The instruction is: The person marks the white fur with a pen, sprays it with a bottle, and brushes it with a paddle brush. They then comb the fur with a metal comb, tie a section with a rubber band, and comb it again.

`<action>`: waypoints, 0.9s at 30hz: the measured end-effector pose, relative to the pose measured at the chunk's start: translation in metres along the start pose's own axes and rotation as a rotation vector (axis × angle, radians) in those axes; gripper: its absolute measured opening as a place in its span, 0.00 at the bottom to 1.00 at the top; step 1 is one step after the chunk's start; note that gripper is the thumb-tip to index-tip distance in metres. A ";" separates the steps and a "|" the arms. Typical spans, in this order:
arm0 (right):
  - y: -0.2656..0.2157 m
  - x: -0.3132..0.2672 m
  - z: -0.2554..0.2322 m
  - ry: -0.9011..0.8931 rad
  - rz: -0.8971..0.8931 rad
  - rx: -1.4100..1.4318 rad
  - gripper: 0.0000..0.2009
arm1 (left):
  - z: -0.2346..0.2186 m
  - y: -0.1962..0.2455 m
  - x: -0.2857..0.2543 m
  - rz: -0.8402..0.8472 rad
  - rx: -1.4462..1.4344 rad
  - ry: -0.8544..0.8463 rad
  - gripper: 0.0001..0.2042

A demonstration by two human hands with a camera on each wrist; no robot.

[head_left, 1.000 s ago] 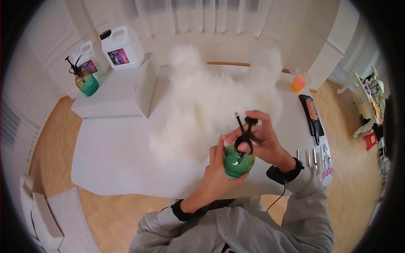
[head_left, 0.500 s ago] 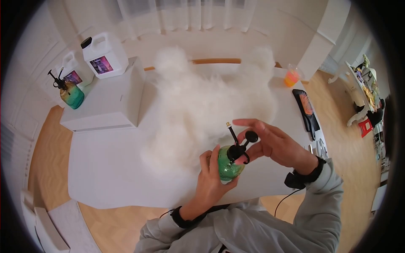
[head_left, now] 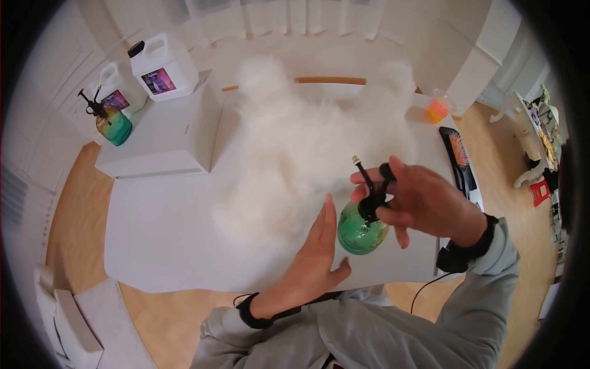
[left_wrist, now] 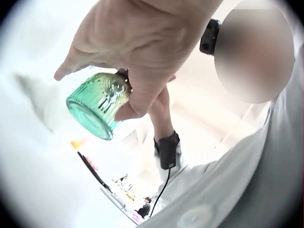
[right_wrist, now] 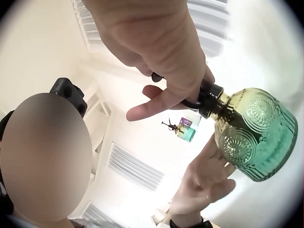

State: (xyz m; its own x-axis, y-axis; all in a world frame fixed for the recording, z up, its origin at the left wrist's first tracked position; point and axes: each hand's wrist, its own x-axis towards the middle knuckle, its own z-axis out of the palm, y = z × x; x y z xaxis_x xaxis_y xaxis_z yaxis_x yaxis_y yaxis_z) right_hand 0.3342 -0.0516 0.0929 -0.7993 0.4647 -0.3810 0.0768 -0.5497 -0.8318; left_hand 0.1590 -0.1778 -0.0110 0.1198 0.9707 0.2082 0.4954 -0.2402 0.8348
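My right hand (head_left: pixel 430 200) holds a green glass spray bottle (right_wrist: pixel 256 133) by its black pump head (head_left: pixel 372 200), fingers curled round the neck and ring. The bottle's ribbed glass fades from yellow at the shoulder to teal at the base, and a thin nozzle with a brass tip points up and away. Just left of the bottle is my left hand (head_left: pixel 312 252), its fingers straight and thumb spread, apart from the glass in the head view. Beyond both hands lies a big white fluffy mass of fur (head_left: pixel 307 141).
On the left, a white box (head_left: pixel 160 144) bears two white jugs (head_left: pixel 163 71) and a second spray bottle (head_left: pixel 114 125). Along the table's right side are a black brush (head_left: pixel 458 160) and a cup with orange contents (head_left: pixel 437 111). A cable (head_left: pixel 424 289) hangs from my right wrist.
My left hand has let go of the bottle and straightened its fingers. My right hand has carried the bottle to the right, its fingers shifting on the pump head.
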 end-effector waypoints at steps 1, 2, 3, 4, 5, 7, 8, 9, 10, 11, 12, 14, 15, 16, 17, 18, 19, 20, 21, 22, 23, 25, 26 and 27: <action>-0.006 0.000 0.002 -0.003 0.001 -0.001 0.29 | -0.008 0.004 0.002 0.020 0.025 -0.029 0.42; -0.011 0.000 0.004 0.017 0.009 -0.116 0.31 | -0.011 0.004 0.007 0.016 0.026 -0.026 0.42; -0.015 0.001 0.007 0.036 0.017 -0.230 0.33 | -0.015 0.004 0.012 0.111 0.364 -0.013 0.36; -0.018 0.006 0.011 0.015 0.026 -0.283 0.33 | -0.018 0.004 0.018 0.207 0.703 -0.002 0.30; -0.021 0.011 0.013 0.012 0.027 -0.281 0.33 | -0.019 0.001 0.026 0.204 0.704 -0.003 0.30; -0.026 0.020 0.016 -0.029 0.117 -0.360 0.32 | -0.014 -0.012 0.042 0.200 1.045 0.096 0.22; -0.027 0.026 0.017 -0.032 0.112 -0.363 0.32 | -0.007 -0.018 0.048 0.158 1.112 0.142 0.22; -0.026 0.034 0.017 -0.006 0.132 -0.317 0.30 | -0.002 -0.023 0.050 0.159 1.118 0.147 0.22; -0.025 0.040 0.016 0.020 0.152 -0.268 0.30 | 0.002 -0.027 0.051 0.139 1.115 0.164 0.21; -0.026 0.046 0.015 0.018 0.148 -0.267 0.30 | 0.005 -0.029 0.051 0.120 1.111 0.178 0.21; -0.026 0.052 0.014 0.041 0.154 -0.248 0.28 | 0.006 -0.032 0.051 0.098 1.127 0.165 0.22; -0.028 0.056 0.011 0.065 0.160 -0.227 0.27 | 0.004 -0.032 0.052 0.090 1.113 0.170 0.22; -0.029 0.057 0.009 0.050 0.096 -0.206 0.26 | 0.003 -0.032 0.053 0.080 1.095 0.176 0.23; -0.029 0.057 0.007 0.036 0.033 -0.184 0.25 | 0.003 -0.031 0.053 0.080 1.094 0.173 0.23; -0.028 0.057 0.005 0.037 0.033 -0.183 0.25 | 0.004 -0.031 0.053 0.080 1.074 0.189 0.23; -0.025 0.055 0.001 0.082 0.051 -0.144 0.26 | 0.005 -0.031 0.054 0.079 1.053 0.205 0.24; -0.023 0.052 -0.002 0.130 0.070 -0.104 0.27 | 0.005 -0.031 0.054 0.083 1.050 0.203 0.24; -0.023 0.046 -0.003 0.139 0.069 -0.105 0.27 | 0.005 -0.030 0.054 0.080 1.026 0.202 0.24; -0.025 0.038 -0.003 0.132 0.099 -0.005 0.25 | 0.007 -0.030 0.055 0.077 0.999 0.200 0.24; -0.027 0.030 -0.004 0.126 0.128 0.097 0.23 | 0.008 -0.032 0.055 0.085 0.989 0.198 0.24; -0.029 0.024 -0.006 0.139 0.128 0.098 0.23 | 0.008 -0.033 0.054 0.063 1.002 0.156 0.33; -0.031 0.012 -0.011 0.200 0.098 0.153 0.22 | 0.007 -0.032 0.054 0.052 1.010 0.107 0.44; -0.030 0.011 -0.015 0.238 0.073 0.139 0.22 | 0.006 -0.027 0.054 0.039 0.948 0.093 0.44; -0.029 0.009 -0.019 0.251 0.067 0.144 0.22 | 0.005 -0.024 0.054 0.029 0.887 0.078 0.43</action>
State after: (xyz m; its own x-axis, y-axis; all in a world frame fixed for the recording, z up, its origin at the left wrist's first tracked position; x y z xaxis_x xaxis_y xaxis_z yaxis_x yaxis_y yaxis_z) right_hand 0.3359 -0.0179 0.1056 -0.6213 0.5717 -0.5359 0.0243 -0.6695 -0.7424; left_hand 0.1578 -0.1193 -0.0219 0.0995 0.9536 0.2840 0.9809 -0.1420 0.1332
